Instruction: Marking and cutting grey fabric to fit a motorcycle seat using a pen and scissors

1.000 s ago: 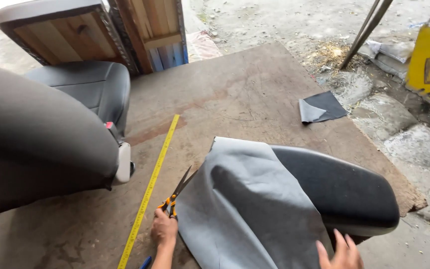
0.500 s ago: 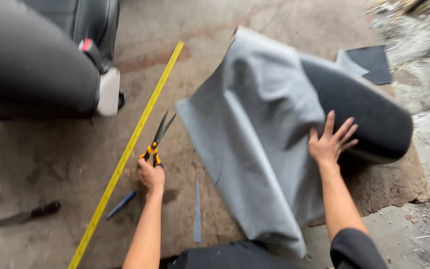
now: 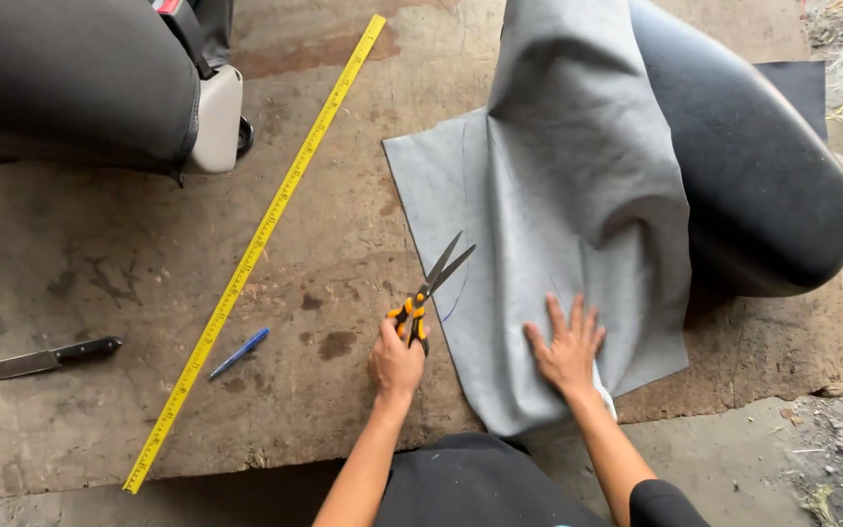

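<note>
Stained wooden worktop (image 3: pixel 100 254), outdoors; grey fabric (image 3: pixel 558 224) spread flat.
Your left hand (image 3: pixel 397 363) is gripping open scissors (image 3: pixel 433 285); your right hand (image 3: pixel 568 346) is pressing flat, fingers spread; loose fabric could bunch, skewing the cut.

Open orange-handled scissors (image 3: pixel 428 298) at grey fabric (image 3: pixel 558 224) edge.

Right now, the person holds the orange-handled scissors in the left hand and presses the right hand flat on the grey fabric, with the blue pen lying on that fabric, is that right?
Not quite: the blue pen lies on the bare wooden board beside the yellow measuring tape, not on the grey fabric. The head view shows it. The left hand does hold the scissors, and the right hand lies flat on the fabric.
</note>
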